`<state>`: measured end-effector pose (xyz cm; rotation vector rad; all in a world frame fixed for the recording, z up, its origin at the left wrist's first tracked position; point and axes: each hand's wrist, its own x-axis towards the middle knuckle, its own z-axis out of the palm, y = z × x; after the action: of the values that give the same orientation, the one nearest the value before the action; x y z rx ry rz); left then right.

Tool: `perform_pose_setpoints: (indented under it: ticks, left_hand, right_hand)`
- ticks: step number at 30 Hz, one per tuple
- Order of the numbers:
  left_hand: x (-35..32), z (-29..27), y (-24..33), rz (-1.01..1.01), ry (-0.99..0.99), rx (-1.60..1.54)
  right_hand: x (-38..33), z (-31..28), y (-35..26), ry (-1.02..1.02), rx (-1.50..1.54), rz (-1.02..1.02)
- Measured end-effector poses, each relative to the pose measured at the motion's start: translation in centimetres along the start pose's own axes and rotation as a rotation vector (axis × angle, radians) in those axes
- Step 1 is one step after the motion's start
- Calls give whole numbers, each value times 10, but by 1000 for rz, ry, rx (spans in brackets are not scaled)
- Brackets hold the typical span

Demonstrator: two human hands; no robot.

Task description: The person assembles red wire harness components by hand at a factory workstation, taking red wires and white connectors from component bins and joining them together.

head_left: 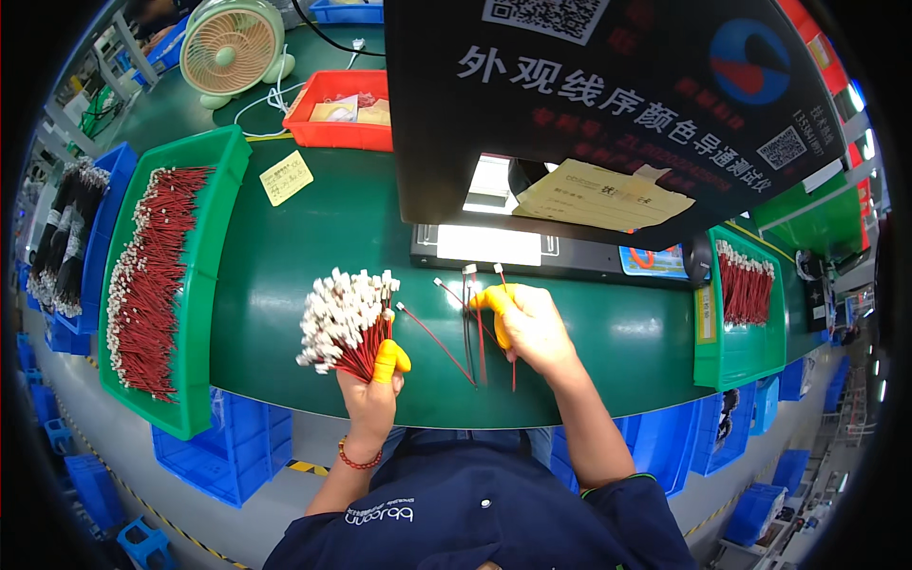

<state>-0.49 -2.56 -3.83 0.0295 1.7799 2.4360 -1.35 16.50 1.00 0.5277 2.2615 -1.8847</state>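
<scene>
Hands at a green work table (285, 256), seen from above. The left hand (369, 404) is closed around a thick bundle of red wires (347, 328), gripping it near the front edge of the table; the white plugs fan out above the fist. The right hand (534, 328) lies to the right of the bundle, its thumb and forefinger pinched on a single wire (514, 373), whose white plug projects beyond the fingertips while its red tail shows below. Yellow covers (385, 361) sheathe fingers of both hands. Between the hands, a few loose wires (439, 344) lie on the table, apart from the bundle. At far left, a green tray (215, 285) contains a long heap of red wires (157, 285); at right, a second green tray (741, 363) holds a smaller row (746, 290). Behind the right hand stands a black machine (608, 123) bearing a yellowish envelope (603, 199). A fan (228, 57) and a red bin (337, 136) occupy the table's far side.
</scene>
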Motion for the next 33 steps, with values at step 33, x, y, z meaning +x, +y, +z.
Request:
perform_pose_setpoints:
  ticks: [33]
  left_hand:
    - [16,47,7,-458,1,-309]
  right_hand:
    - [14,3,14,81,449,22]
